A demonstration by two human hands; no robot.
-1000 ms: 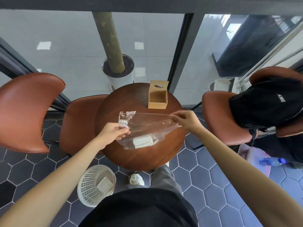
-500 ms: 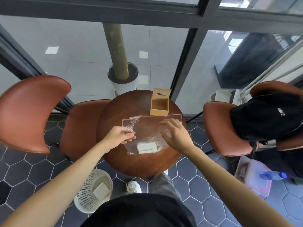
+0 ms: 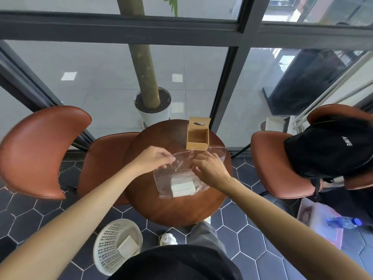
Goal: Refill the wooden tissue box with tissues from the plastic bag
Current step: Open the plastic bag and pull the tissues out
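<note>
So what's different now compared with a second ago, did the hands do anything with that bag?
The right hand left the bag's far corner and came in to its open edge. The left hand shifted from the near left side up to that edge, pinching the plastic bag. The tissues remain inside; the wooden tissue box and table are unchanged.

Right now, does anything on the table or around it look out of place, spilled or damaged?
Nothing stands out. The wooden tissue box stands open and empty on the round table; both hands pinch the top of the plastic bag, tissues inside. A white packet lies in the floor basket; nothing spilled.
</note>
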